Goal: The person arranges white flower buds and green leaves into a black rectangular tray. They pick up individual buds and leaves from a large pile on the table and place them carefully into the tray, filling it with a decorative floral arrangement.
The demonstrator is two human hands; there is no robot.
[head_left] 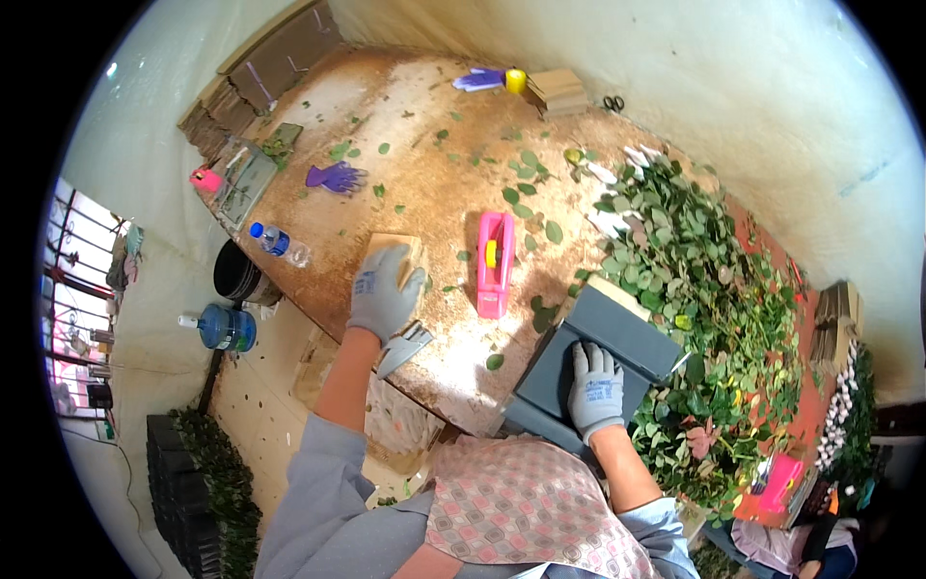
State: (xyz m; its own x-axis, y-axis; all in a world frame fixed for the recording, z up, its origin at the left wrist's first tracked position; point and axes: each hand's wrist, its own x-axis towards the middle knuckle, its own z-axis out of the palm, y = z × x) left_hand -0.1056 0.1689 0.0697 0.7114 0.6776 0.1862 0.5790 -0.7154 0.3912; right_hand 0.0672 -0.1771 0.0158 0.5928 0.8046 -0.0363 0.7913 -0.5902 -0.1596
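So from the left: purple glove (pixel 337 178) up on the table (pixel 424 145), then the left hand (pixel 384 291), gloved, lying over the brown card (pixel 399 238). Thumb's out wide from the fingers; can't tell if they've actually pinched anything. I'd square the stack under the palm and take card by the edge, so only one piece comes away.

Grey tool (pixel 403 351) sits right by that wrist, so I'd watch the cuff there. Pink tape dispenser (pixel 494 301) stands between the hands, within easy reach.

Dark box (pixel 542 374) is at the near right edge, with the right hand (pixel 595 391) spread flat on it, not gripping. Flat's good imo: even pressure, fewer dents. Just keep it off the leaves (pixel 666 232) beside it.
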